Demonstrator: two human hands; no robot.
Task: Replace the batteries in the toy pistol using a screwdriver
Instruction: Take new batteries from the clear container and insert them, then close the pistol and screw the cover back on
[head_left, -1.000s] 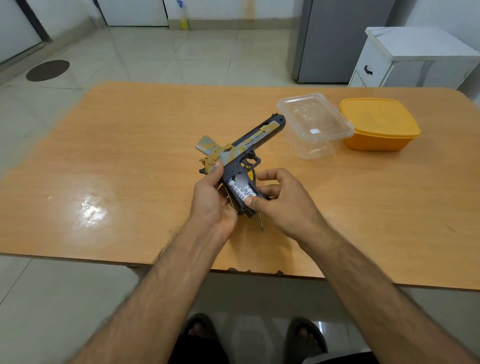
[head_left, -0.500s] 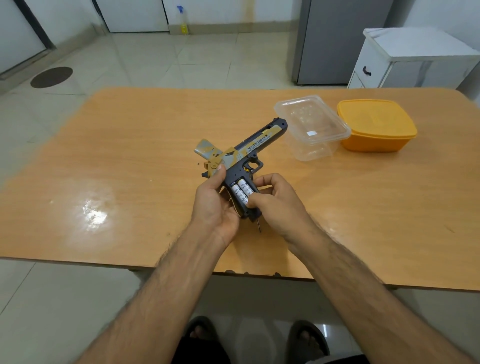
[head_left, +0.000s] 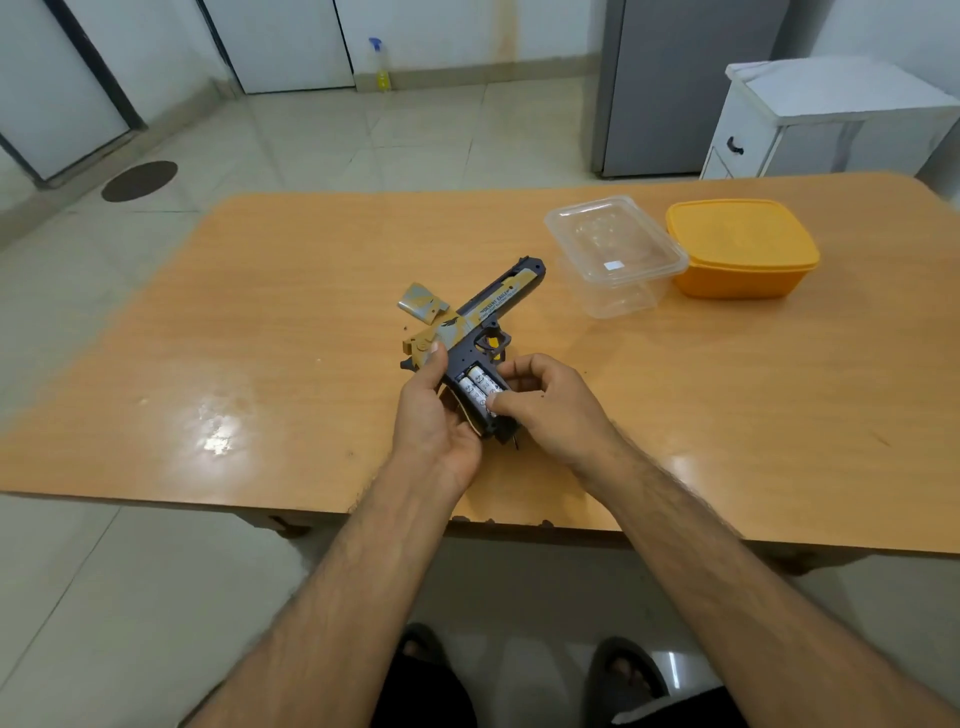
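1. The toy pistol (head_left: 475, 332) was held just above the bench (head_left: 291, 312) near its middle, barrel pointing toward 1 o'clock and handle toward 6 o'clock.
2. The side of the handle was open, and two white batteries (head_left: 475, 387) lay side by side in the compartment.
3. The left hand (head_left: 434, 421) cradled the handle from the 9 o'clock side, its grip curled round the pistol with the thumb laid along the rear of the frame.
4. The right hand (head_left: 540, 402) came in from 3 o'clock, its grip closed on the handle, the thumb tip pressing the lower end of the batteries and the other fingers bent round the far side.
5. A grey-and-yellow cover plate (head_left: 422, 307) lay flat on the bench at 10 o'clock from the pistol, just beside its rear end.
6. A thin dark metal tip (head_left: 516, 441) showed below the handle; I could not tell what it belonged to.
7. At 2 o'clock stood a clear plastic container (head_left: 615, 254) and, touching or just beside it farther right, a yellow lidded container (head_left: 743, 249).
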